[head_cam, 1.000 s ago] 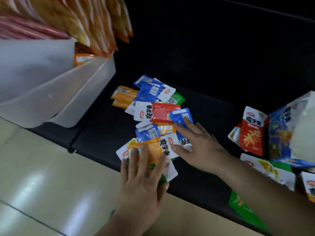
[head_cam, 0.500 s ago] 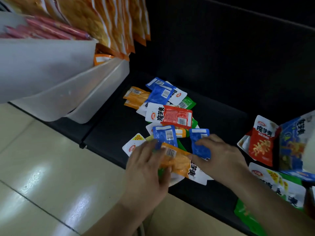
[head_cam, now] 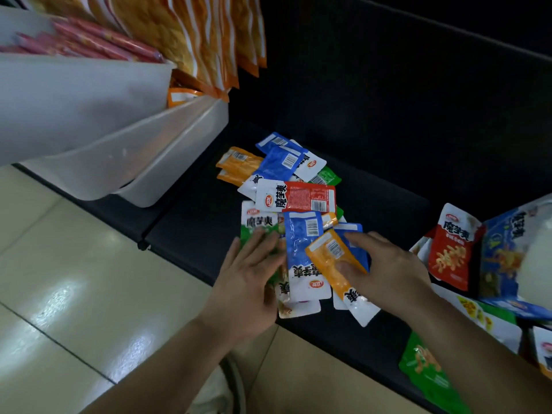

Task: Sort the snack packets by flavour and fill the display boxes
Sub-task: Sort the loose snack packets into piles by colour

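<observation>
Orange packet pinched in the right hand, green packet pressed under flat fingers of the left hand, blue packet wedged between both, red packet marked 魔芋爽 beyond the fingertips, white display boxes well left.

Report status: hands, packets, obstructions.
Left hand flat on green packet. Right hand pinching orange packet. Pile unsorted on black shelf. White display boxes upper left, no obstruction seen.

Snack packets on black shelf
</observation>
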Demonstrator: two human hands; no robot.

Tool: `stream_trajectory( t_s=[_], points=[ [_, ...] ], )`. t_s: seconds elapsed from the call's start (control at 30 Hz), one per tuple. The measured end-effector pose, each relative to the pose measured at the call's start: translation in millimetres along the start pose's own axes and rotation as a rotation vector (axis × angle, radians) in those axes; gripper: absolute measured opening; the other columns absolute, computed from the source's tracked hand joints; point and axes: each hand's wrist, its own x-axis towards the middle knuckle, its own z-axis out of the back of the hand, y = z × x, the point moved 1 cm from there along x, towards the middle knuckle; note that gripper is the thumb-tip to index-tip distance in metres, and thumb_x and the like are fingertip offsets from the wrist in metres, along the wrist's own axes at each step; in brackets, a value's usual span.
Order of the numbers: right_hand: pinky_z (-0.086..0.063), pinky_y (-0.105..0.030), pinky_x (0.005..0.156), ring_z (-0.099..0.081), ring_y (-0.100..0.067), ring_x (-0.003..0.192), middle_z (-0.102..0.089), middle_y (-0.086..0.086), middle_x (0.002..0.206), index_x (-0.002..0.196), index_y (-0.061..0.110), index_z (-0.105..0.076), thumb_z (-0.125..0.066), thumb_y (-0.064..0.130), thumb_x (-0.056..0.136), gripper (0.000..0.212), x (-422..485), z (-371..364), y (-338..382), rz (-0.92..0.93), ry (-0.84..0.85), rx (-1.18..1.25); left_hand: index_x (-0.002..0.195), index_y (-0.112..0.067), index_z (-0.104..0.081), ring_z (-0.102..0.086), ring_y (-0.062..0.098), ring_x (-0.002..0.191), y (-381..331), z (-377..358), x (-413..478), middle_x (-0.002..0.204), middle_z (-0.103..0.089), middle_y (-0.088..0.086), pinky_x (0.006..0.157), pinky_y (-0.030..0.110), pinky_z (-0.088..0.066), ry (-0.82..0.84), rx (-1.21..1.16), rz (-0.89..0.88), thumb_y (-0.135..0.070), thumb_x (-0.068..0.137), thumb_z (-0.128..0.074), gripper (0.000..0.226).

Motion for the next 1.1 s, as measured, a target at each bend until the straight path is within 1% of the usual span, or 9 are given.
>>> stream_trajectory(
  t_s=[0.1, 0.17, 0.3, 0.4, 0.57, 0.67, 0.8, 0.97, 1.1],
  points=[
    [-0.053, -0.031, 0.081, -0.065, -0.012, 0.112, -0.058, 0.021, 0.135, 0.147, 0.053, -0.044, -0.060, 0.052, 0.096, 0.053, 0, 1, 2, 0.020, -0.031, -0.004, 0.132, -0.016, -0.067, -0.040, 0.030, 0.149, 11, 0, -1, 0.150, -0.056, 0.006, 0.118, 0.063, -0.035, -0.136, -0.044, 0.123, -0.023, 0.079, -0.055, 0.055],
    [-0.054, -0.031, 0.081, -0.065, -0.014, 0.114, -0.056, 0.020, 0.139, 0.151, 0.051, -0.038, -0.059, 0.051, 0.097, 0.058, 1, -1, 0, 0.011, -0.042, -0.013, 0.130, -0.013, -0.067, -0.049, 0.031, 0.139, 3, -1, 1, 0.141, -0.061, 0.008, 0.111, 0.056, -0.045, -0.181, -0.016, 0.150, -0.036, 0.087, -0.060, 0.049],
    [-0.054, -0.034, 0.081, -0.064, -0.022, 0.116, -0.044, 0.011, 0.149, 0.160, 0.041, -0.026, -0.053, 0.047, 0.101, 0.065, 4, -4, -5, -0.055, -0.033, -0.103, 0.132, -0.019, -0.062, -0.055, 0.024, 0.123, -30, -4, 13, 0.130, -0.064, 0.000, 0.107, 0.045, -0.047, -0.138, 0.078, 0.196, -0.066, 0.085, -0.058, 0.067],
    [-0.053, -0.033, 0.076, -0.065, -0.025, 0.113, -0.044, 0.006, 0.150, 0.154, 0.035, -0.041, -0.055, 0.041, 0.102, 0.054, 3, -11, -9, -0.086, -0.072, -0.099, 0.140, -0.023, -0.054, -0.055, 0.028, 0.121, -44, -8, 25, 0.130, -0.061, -0.001, 0.107, 0.051, -0.044, -0.085, 0.180, 0.227, -0.071, 0.080, -0.057, 0.077],
    [-0.054, -0.040, 0.079, -0.058, -0.033, 0.128, -0.046, -0.005, 0.153, 0.132, 0.019, -0.068, -0.063, 0.020, 0.099, 0.033, 1, -22, -31, -0.116, -0.287, 0.014, 0.149, -0.028, -0.045, -0.053, 0.026, 0.121, -45, -6, 30, 0.133, -0.059, -0.003, 0.103, 0.050, -0.041, -0.059, 0.190, 0.264, -0.046, 0.082, -0.075, 0.076],
    [-0.052, -0.036, 0.077, -0.063, -0.035, 0.117, -0.059, -0.007, 0.136, 0.119, 0.015, -0.074, -0.071, 0.018, 0.093, 0.027, -4, -21, -30, -0.007, -0.448, 0.041, 0.139, -0.031, -0.052, -0.061, 0.024, 0.108, -42, -4, 28, 0.121, -0.064, -0.002, 0.090, 0.046, -0.046, -0.102, 0.015, 0.264, -0.024, 0.081, -0.077, 0.063],
    [-0.061, -0.042, 0.075, -0.067, -0.026, 0.111, -0.061, 0.002, 0.135, 0.118, 0.025, -0.074, -0.080, 0.031, 0.086, 0.034, -17, -33, -26, 0.079, -0.261, 0.060, 0.122, -0.045, -0.049, -0.071, 0.010, 0.079, -52, 5, 25, 0.091, -0.070, -0.012, 0.065, 0.043, -0.061, -0.110, -0.440, 0.351, -0.013, 0.093, -0.069, 0.047],
    [-0.062, -0.043, 0.076, -0.071, -0.037, 0.098, -0.066, -0.012, 0.122, 0.105, 0.010, -0.079, -0.082, 0.008, 0.082, 0.023, -10, -21, -43, 0.077, -0.442, 0.083, 0.135, -0.050, -0.044, -0.073, 0.012, 0.072, -81, 12, 19, 0.083, -0.073, -0.004, 0.056, 0.026, -0.057, -0.109, -0.851, 0.452, -0.007, 0.094, -0.073, 0.066],
    [-0.054, -0.027, 0.079, -0.069, -0.016, 0.101, -0.069, 0.005, 0.117, 0.114, 0.022, -0.076, -0.074, 0.024, 0.093, 0.022, -29, -1, -22, 0.062, -0.406, 0.254, 0.115, -0.042, -0.064, -0.062, 0.009, 0.056, -96, -5, 28, 0.069, -0.067, 0.000, 0.049, 0.026, -0.048, 0.039, -0.704, 0.389, -0.015, 0.096, -0.070, 0.033]
  ],
)
